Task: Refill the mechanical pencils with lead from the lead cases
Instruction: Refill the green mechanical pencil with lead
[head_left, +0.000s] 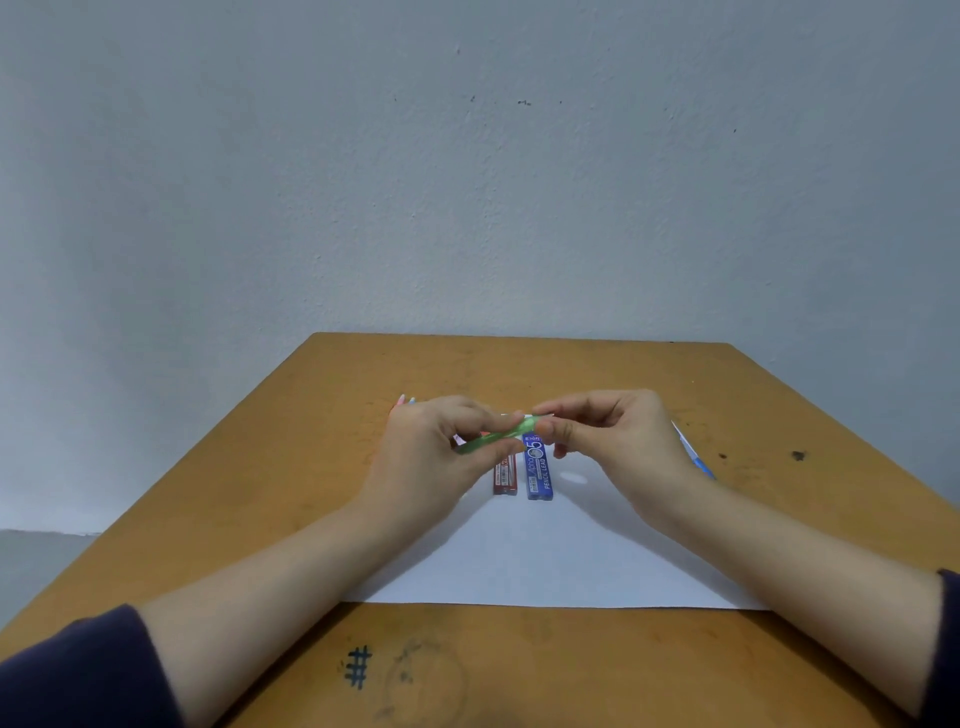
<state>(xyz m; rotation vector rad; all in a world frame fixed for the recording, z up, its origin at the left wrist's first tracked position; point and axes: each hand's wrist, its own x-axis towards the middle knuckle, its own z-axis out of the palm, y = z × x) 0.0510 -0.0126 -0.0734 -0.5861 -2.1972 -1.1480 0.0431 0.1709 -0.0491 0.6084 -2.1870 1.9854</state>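
Note:
A translucent green mechanical pencil (491, 438) is held above the table between both hands. My left hand (434, 457) grips its lower barrel. My right hand (618, 441) pinches its upper end with thumb and fingertips. Under the pencil, on a white sheet of paper (550, 556), lie a red lead case (505, 477) and a blue lead case (539, 470) side by side. Tips of other pencils (406, 400) peek out behind my left hand, and a blue pencil (698, 460) shows behind my right wrist.
The wooden table (291, 467) bears ink marks near its front edge and stands against a grey wall. Its left and right edges run close to my forearms.

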